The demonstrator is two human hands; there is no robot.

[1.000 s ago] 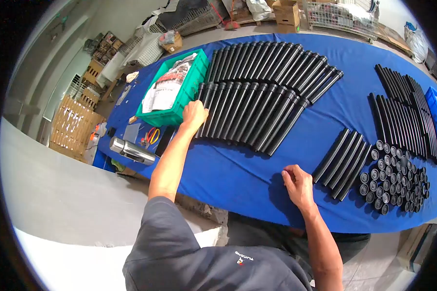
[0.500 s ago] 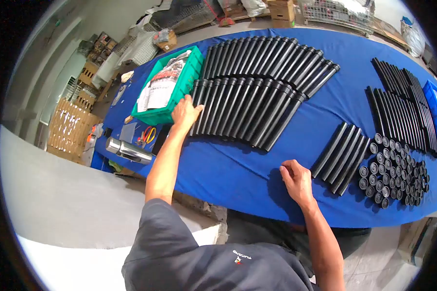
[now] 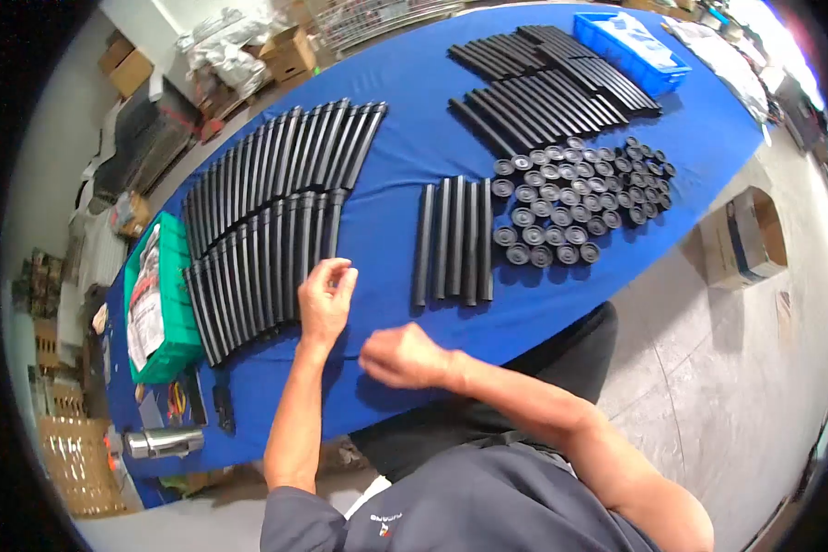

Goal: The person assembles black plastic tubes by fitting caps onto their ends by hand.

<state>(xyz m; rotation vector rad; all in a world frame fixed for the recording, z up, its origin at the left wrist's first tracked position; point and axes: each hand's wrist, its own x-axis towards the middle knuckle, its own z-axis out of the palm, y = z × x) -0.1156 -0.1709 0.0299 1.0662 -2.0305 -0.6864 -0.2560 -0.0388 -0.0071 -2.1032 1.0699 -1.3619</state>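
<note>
Two curving rows of long, glossy black tubes with wider black collars at their far ends (image 3: 265, 267) fan out across the blue cloth-covered table (image 3: 377, 235) on your left. The tubes are slender and straight, packed closely side by side, with pale streaks of light running down their lengths. One row lies beyond the other, the near row's collars close to the lower ends of the far row.

Your left hand (image 3: 322, 304) is at the right-hand end of the near row, over or just beside the last tubes; you cannot tell from this angle whether it touches them. Its fingers curl forward, and a narrow gap parts thumb and fingertips.

Your right hand (image 3: 403, 357) is just beside the left, nearer your body and blurred, with the fingers bent in; whether it holds anything cannot be told.

Straight ahead of that right hand, near but apart from it, lies a small group of plain black tubes without collars (image 3: 457, 239), roughly parallel. Just right of them sits a broad cluster of round black discs with ringed faces (image 3: 569, 198). The green plastic crate (image 3: 175, 322) stands beside the collared tubes' left end.
</note>
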